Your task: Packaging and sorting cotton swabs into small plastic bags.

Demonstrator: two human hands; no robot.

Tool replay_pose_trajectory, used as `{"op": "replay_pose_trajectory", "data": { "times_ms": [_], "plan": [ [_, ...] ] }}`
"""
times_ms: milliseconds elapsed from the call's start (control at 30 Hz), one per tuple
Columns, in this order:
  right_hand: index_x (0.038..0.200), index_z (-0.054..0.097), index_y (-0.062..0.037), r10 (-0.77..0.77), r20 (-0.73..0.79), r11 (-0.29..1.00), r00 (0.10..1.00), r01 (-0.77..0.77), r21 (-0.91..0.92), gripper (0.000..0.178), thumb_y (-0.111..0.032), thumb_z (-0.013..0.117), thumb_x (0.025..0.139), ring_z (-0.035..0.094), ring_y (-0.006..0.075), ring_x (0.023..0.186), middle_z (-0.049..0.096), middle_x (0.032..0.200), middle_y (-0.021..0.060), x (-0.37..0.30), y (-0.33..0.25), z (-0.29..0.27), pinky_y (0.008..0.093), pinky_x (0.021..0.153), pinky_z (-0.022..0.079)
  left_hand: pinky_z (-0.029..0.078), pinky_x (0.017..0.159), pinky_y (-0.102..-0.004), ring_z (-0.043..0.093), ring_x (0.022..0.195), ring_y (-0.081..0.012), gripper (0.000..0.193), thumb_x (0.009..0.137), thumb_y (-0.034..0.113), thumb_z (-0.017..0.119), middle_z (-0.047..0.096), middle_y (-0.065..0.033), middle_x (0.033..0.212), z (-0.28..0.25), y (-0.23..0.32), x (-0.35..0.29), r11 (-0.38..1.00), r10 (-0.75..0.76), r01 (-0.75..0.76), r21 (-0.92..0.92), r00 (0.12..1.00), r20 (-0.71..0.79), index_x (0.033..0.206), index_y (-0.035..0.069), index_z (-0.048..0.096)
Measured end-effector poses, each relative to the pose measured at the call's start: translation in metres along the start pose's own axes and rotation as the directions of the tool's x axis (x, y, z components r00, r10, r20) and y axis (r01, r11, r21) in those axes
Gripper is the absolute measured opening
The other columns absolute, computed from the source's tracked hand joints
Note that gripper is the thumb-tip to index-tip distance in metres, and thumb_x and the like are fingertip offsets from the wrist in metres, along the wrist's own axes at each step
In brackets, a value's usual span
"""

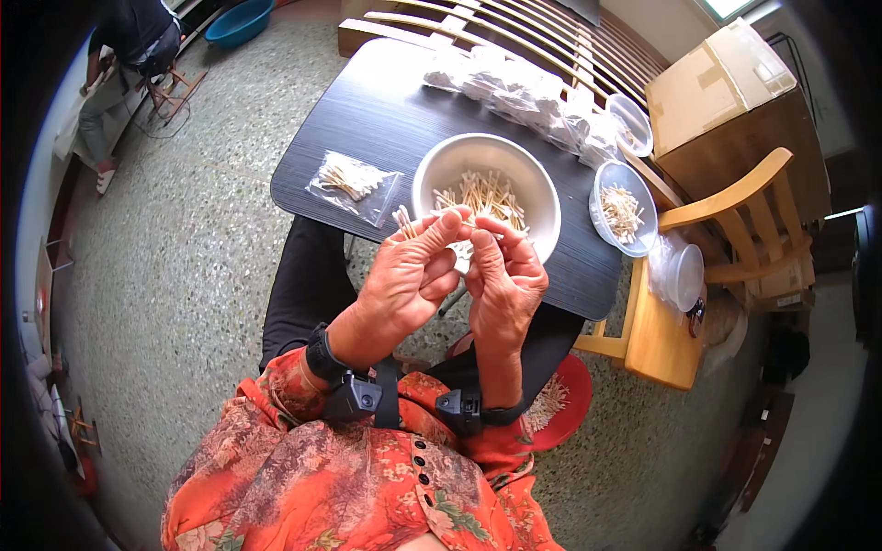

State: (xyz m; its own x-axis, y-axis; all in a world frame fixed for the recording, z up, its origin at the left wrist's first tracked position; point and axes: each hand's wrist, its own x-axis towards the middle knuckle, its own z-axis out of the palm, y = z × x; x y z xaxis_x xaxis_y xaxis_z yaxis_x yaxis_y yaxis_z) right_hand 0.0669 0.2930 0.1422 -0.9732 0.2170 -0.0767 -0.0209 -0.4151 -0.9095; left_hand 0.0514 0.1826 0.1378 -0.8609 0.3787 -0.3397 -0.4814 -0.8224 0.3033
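Over the near rim of a metal bowl (542,188), my two hands meet at their fingertips. My left hand (397,280) is closed around a small bunch of cotton swabs (404,221), whose white tips stick out past its fingers. My right hand (507,292) is closed in a pinch at the other end of the swabs, partly hidden by its own fingers. Many loose cotton swabs (487,191) lie jumbled inside the bowl. To the left of the bowl, a clear plastic bag (378,204) with swabs in it lies flat on the dark table (367,101).
Filled white packets (524,92) line the table's far edge. A clear tub (599,216) of swabs stands at its right edge. A wooden chair (675,349) is at the right, a red basin (577,404) below. Another person (133,41) sits at the far left.
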Motion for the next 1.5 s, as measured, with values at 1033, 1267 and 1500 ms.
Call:
{"op": "replay_pose_trajectory", "data": {
  "times_ms": [1033,1267,1500],
  "plan": [
    [0.081,0.063,-0.0022,-0.285,0.301,0.209,0.910,0.365,-0.907,0.007,-0.009,0.063,0.078,0.059,0.0246,0.066,0.061,0.075,0.0115,0.066,-0.017,-0.030,0.0324,0.062,0.046,0.036,0.045,-0.0231,0.045,0.052,-0.0111,0.023,0.095,0.028,0.046,0.046,-0.0014,0.068,-0.009,0.021,-0.002,0.994,0.073,-0.076,-0.077,0.997,-0.035,0.089,0.007,0.051],
    [0.075,0.062,-0.0073,-0.135,0.394,-0.069,0.909,0.388,-0.919,0.010,-0.017,0.065,0.076,0.060,0.0288,0.075,0.060,0.076,0.0106,0.091,0.007,-0.019,0.0392,0.069,0.047,0.022,0.036,-0.0191,0.028,0.041,-0.0053,0.024,0.095,0.029,0.046,0.028,0.0041,0.055,-0.015,0.016,-0.003,0.993,0.063,-0.062,-0.104,0.998,0.008,0.084,0.008,0.051],
    [0.073,0.061,-0.0066,-0.136,0.380,-0.165,0.915,0.357,-0.919,0.011,-0.016,0.065,0.075,0.060,0.0299,0.076,0.061,0.076,0.0109,0.096,0.014,-0.017,0.0394,0.070,0.047,0.023,0.036,-0.0194,0.029,0.041,-0.0058,0.026,0.096,0.029,0.044,0.030,0.0039,0.055,-0.018,0.012,-0.004,0.997,0.033,-0.033,-0.075,0.999,-0.007,0.082,0.008,0.051]
  ]
}}
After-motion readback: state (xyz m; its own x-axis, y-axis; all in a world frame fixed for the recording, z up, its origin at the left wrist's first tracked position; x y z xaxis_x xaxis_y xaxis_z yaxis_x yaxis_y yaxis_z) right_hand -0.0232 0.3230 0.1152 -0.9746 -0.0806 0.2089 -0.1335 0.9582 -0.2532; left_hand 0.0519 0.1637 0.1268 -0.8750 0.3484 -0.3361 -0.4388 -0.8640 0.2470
